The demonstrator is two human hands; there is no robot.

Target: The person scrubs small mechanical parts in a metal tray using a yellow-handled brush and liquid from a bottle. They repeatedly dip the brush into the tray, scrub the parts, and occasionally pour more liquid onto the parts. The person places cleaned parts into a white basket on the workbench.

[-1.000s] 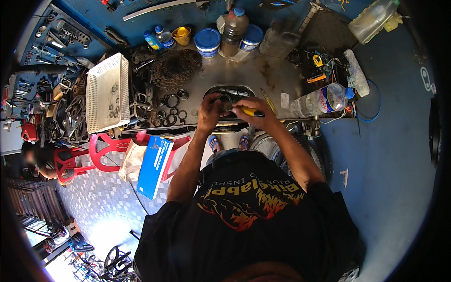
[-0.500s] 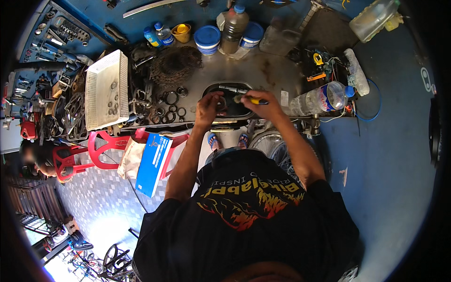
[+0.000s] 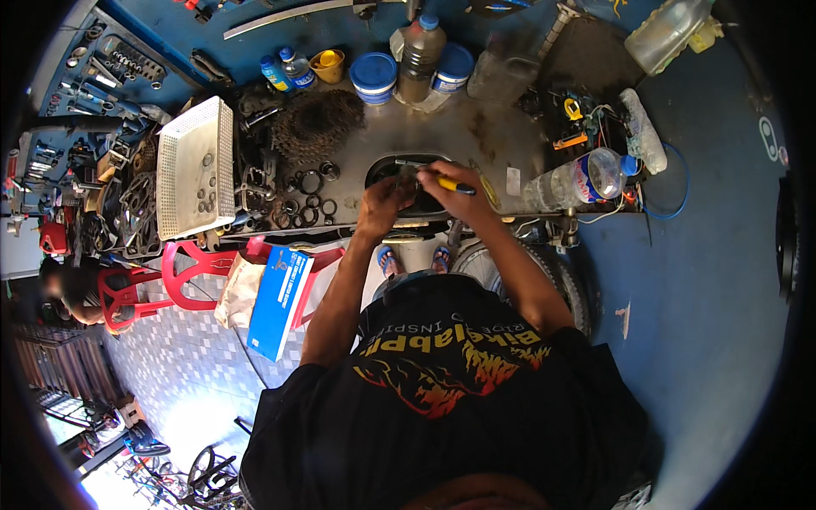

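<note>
Over a dark oval basin (image 3: 371, 172) on the metal bench, my two hands work close together. My left hand (image 3: 381, 206) is closed around a small metal ring, now mostly hidden by the fingers. A brush with a yellow and black handle (image 3: 456, 184) is gripped in my right hand (image 3: 476, 202), its head up against the part in my left. Behind the fingers, a slim metal piece (image 3: 411, 161) shows at the basin's far side. Several loose rings (image 3: 311, 181) lie on the bench left of the basin.
A white perforated basket (image 3: 194, 170) with a few rings stands to the left, near greasy sprockets (image 3: 319, 123). Blue-lidded tubs (image 3: 373, 76) and bottles line the back. A clear plastic bottle (image 3: 568, 184) lies at the right. Below the bench are a red chair (image 3: 183, 276) and a blue box (image 3: 279, 304).
My right hand has shifted left and slightly down, bringing the brush onto the part in my left hand. The left hand has turned, so the ring is less visible.
</note>
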